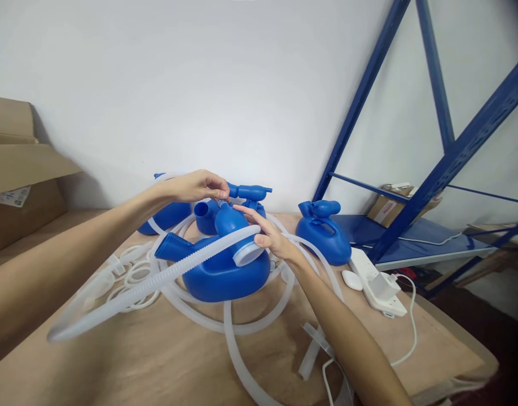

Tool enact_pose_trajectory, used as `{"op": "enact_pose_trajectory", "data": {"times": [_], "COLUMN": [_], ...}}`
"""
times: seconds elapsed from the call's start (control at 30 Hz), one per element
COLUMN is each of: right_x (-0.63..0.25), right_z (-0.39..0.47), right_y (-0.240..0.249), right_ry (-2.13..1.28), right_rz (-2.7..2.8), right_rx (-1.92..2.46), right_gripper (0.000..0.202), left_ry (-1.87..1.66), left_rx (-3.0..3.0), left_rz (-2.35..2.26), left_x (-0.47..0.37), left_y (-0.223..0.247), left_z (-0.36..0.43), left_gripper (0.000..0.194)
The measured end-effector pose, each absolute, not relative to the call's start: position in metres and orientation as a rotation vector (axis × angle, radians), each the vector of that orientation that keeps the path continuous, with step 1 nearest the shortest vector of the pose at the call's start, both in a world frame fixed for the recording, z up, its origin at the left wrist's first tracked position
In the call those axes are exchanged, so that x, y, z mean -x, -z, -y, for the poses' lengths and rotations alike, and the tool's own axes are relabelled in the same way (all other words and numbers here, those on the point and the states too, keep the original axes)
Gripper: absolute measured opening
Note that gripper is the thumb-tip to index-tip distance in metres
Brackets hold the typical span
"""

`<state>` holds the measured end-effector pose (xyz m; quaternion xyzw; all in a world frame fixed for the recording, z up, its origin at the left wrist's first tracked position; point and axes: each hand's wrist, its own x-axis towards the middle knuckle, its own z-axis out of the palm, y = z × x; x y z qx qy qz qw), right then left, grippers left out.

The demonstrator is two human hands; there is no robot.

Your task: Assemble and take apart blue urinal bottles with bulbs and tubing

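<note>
Near the middle of the table, a blue plastic container [225, 282] with a wide spout rests beneath a blue funnel-shaped piece [232, 224] that has a white rim. My right hand [270, 234] grips this piece from the right, its fingers along the side and the thumb near the rim. My left hand [208, 186] pinches at the piece's narrow top end, where a small clear tip shows. A translucent corrugated hose [157, 276] runs from beside my right hand down to the lower left, passing in front of the container.
More blue containers stand behind and at the right [329, 245]. Coiled clear tubes [254, 327] lie around the middle one. A white power strip [375, 285] is at the right, near a blue shelf rack [415, 242]. A cardboard box [26, 211] sits at the left.
</note>
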<state>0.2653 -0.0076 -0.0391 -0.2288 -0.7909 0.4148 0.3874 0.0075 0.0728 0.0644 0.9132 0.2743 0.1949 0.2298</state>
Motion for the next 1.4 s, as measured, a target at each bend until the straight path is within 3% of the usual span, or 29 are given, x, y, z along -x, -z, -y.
{"op": "enact_pose_trajectory", "data": {"times": [0.3,0.47,0.67,1.17,1.4], "right_x": [-0.275,-0.275,-0.274,-0.273,-0.27], "right_z": [0.003,0.004,0.01,0.007,0.008], "right_y": [0.044,0.046,0.043,0.041,0.041], "right_ry": [-1.124,-1.199,-1.151,-1.121,-1.057], "right_rz": [2.027,2.022,2.014,2.053,2.056], "right_rx": [0.574,0.607,0.669,0.62,0.636], "right_gripper": [0.109,0.107,0.105,0.104,0.098], "left_ry": [-0.476,-0.142,0.27,-0.054,0.13], "left_rx": [-2.924,-3.428,-3.78,-3.887,-3.988], "left_rz": [-0.711,-0.502,-0.297,0.09,0.233], "left_x": [0.006,0.021,0.018,0.026,0.018], "left_y": [-0.066,-0.08,-0.098,-0.092,-0.097], "left_z": [-0.051,-0.047,-0.055,-0.046,-0.045], "left_gripper": [0.034,0.025,0.038,0.036,0.037]}}
